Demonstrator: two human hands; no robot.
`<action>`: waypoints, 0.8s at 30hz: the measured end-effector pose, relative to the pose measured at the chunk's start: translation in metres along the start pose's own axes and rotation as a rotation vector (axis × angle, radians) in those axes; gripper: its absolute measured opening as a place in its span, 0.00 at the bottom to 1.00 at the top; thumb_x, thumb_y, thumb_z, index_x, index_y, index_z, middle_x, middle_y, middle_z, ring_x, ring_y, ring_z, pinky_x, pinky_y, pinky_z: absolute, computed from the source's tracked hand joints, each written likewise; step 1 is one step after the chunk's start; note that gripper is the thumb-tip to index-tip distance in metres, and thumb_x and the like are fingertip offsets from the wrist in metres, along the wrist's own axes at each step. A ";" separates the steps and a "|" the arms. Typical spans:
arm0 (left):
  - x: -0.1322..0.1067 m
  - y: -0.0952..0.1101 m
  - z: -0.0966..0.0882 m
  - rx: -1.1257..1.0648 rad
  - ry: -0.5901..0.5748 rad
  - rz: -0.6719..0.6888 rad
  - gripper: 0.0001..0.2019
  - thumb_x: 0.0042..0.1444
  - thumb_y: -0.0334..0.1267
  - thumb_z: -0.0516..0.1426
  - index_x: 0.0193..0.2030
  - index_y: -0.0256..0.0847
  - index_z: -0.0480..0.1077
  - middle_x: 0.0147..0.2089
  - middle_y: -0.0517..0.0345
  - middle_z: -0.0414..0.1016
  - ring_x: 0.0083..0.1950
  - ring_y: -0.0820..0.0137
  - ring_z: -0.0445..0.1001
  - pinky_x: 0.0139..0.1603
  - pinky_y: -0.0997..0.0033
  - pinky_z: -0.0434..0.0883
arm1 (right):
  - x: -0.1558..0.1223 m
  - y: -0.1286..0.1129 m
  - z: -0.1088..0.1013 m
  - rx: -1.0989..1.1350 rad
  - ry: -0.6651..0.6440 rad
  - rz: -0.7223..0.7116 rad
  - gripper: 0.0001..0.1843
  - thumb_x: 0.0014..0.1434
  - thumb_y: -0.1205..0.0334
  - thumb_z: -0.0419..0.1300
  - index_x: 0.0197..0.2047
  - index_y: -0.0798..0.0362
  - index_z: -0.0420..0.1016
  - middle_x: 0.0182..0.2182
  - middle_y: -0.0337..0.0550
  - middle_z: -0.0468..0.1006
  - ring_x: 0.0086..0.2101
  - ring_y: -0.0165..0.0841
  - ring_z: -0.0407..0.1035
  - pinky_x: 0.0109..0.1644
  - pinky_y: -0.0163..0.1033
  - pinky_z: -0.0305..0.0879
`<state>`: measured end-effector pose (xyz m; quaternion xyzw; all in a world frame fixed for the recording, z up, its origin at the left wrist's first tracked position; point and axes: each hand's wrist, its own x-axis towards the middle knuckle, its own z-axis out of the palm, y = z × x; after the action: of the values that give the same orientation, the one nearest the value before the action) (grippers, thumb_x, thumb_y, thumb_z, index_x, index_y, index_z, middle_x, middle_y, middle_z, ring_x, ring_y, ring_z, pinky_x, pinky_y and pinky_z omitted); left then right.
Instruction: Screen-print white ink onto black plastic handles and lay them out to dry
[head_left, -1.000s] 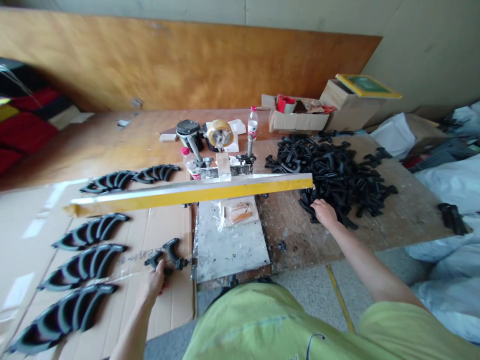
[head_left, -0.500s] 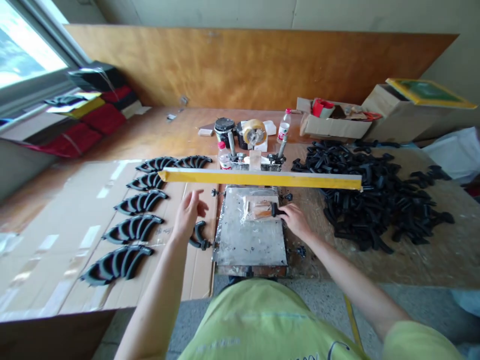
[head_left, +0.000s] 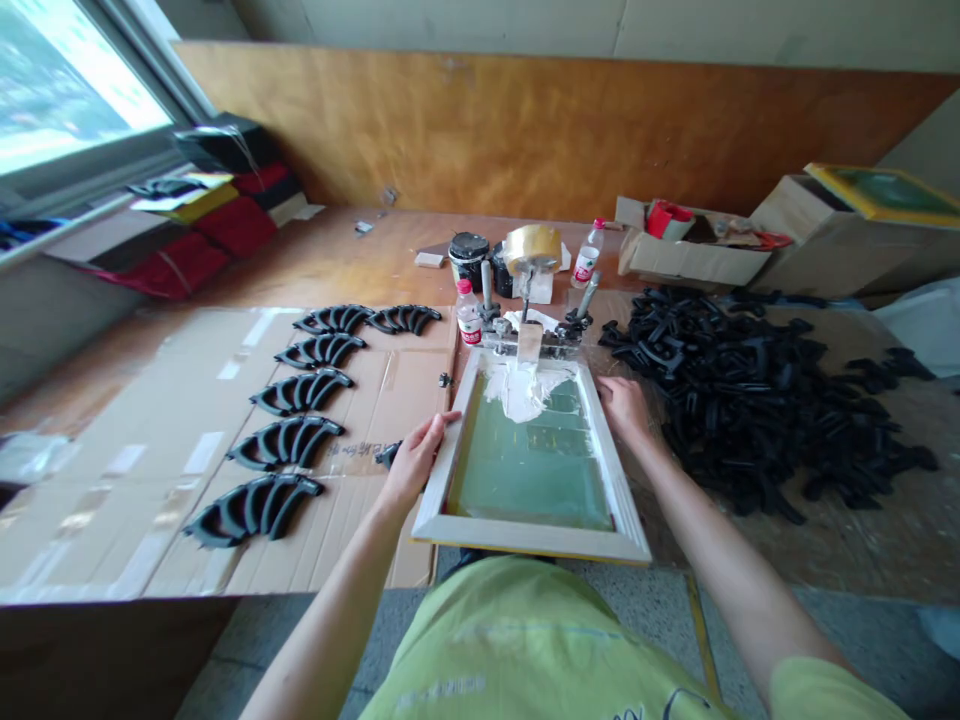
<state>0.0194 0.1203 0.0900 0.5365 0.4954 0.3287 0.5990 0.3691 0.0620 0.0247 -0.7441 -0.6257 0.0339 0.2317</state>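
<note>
A screen printing frame [head_left: 626, 500] with pale wooden sides and green mesh lies lowered over the printing base. White ink [head_left: 517, 390] is spread across the far part of its mesh, beneath the squeegee [head_left: 529, 343]. At the left side of the frame, my left hand [head_left: 414, 460] grips the edge with the thumb on top. My right hand [head_left: 626, 408] is close against the right side, fingers bent near the edge; what they hold, if anything, is hidden. The base and anything on it are covered by the frame.
Curved black parts [head_left: 274, 507] lie in fanned rows on cardboard [head_left: 172, 430] at left. A heap of black parts [head_left: 720, 390] covers the right side. Behind the clamps stand bottles [head_left: 587, 255], an ink tub [head_left: 469, 260] and a tape roll [head_left: 531, 248]. An open box [head_left: 682, 257] sits at back right.
The screen frame has come down from its raised position over the base. My left hand has closed on its edge. The black part that my right hand held on the base is now out of sight.
</note>
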 end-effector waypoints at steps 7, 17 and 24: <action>0.011 -0.083 0.004 0.121 -0.005 -0.089 0.36 0.52 0.55 0.58 0.66 0.42 0.61 0.29 0.61 0.75 0.26 0.72 0.70 0.25 0.76 0.66 | 0.084 -0.072 0.004 -0.072 0.077 -0.233 0.25 0.56 0.64 0.62 0.57 0.58 0.66 0.54 0.57 0.69 0.54 0.45 0.62 0.57 0.48 0.60; 0.017 -0.102 0.001 0.142 0.003 -0.088 0.31 0.54 0.55 0.57 0.62 0.42 0.65 0.34 0.57 0.77 0.29 0.71 0.72 0.29 0.75 0.68 | 0.028 -0.082 0.002 -0.085 -0.328 -0.600 0.10 0.56 0.74 0.53 0.35 0.54 0.74 0.34 0.45 0.76 0.41 0.37 0.66 0.41 0.36 0.58; 0.013 -0.095 0.003 0.052 0.006 -0.099 0.33 0.52 0.55 0.59 0.62 0.41 0.65 0.30 0.58 0.76 0.24 0.72 0.70 0.23 0.76 0.66 | 0.028 -0.082 0.008 -0.024 -0.211 -0.513 0.11 0.58 0.73 0.53 0.38 0.53 0.76 0.36 0.46 0.76 0.42 0.38 0.65 0.43 0.39 0.60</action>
<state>0.0125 0.1117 -0.0055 0.5257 0.5316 0.2872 0.5988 0.2974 0.1002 0.0563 -0.5565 -0.8146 0.0440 0.1572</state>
